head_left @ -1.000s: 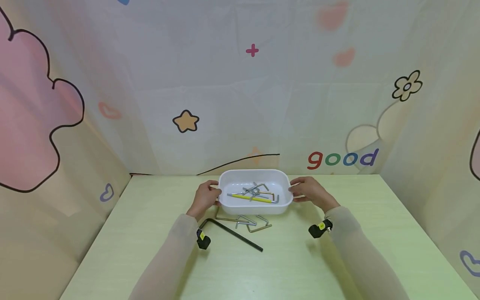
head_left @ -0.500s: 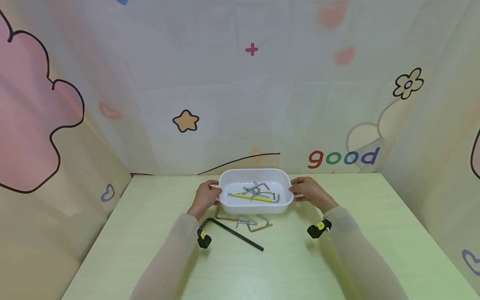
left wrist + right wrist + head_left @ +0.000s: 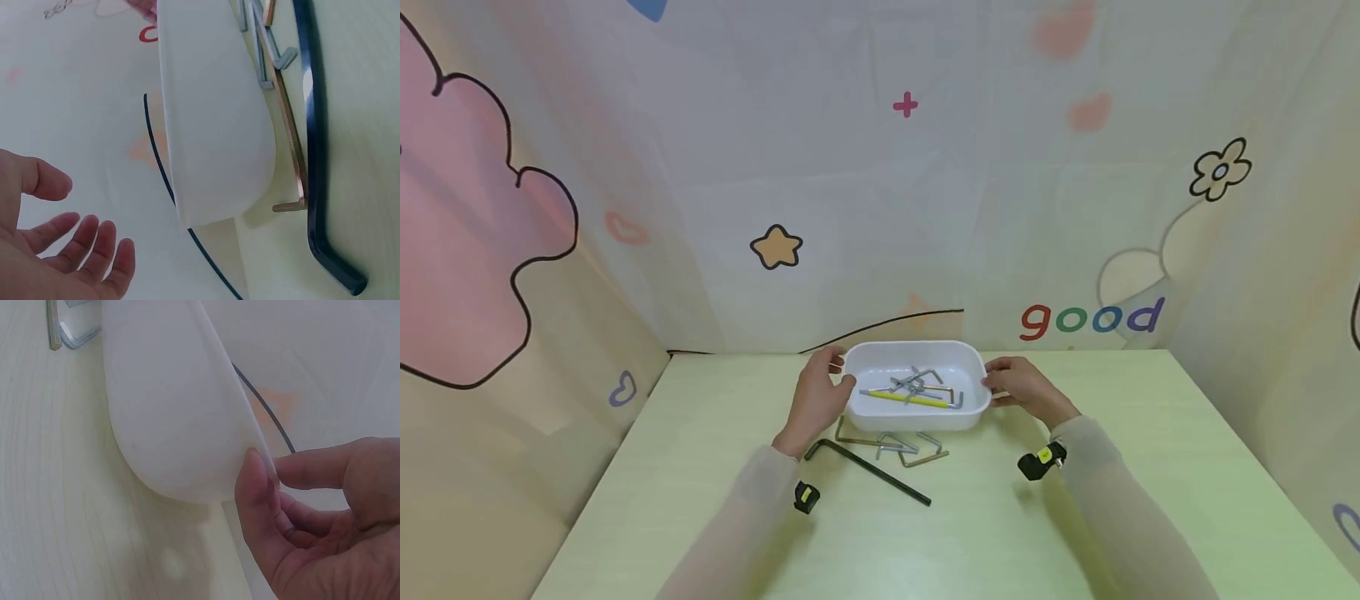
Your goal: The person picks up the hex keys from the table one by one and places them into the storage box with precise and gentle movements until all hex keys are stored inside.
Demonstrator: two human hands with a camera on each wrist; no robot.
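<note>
A white plastic box (image 3: 917, 421) stands near the back of the table, with several L-shaped hex keys (image 3: 917, 382) lying in it. One of those is a yellow-sleeved hex key (image 3: 906, 399). My right hand (image 3: 1026, 387) pinches the box's right rim between thumb and fingers, as the right wrist view shows. At the left end, my left hand (image 3: 818, 396) is apart from the box; its spread fingers (image 3: 84, 244) hold nothing in the left wrist view. In front of the box lie several loose hex keys (image 3: 925, 460), silver and brass-coloured. A large black hex key (image 3: 880, 472) lies nearest to me.
The pale wooden table (image 3: 970, 542) meets a patterned cloth backdrop (image 3: 880, 208) just behind the box. Cloth also hangs along both sides. Each wrist wears a small black camera, such as the right wrist camera (image 3: 1041, 461).
My left hand has let go of the box's left rim and its fingers have opened. The right hand still grips its end. The whole scene shifts slightly with the head.
</note>
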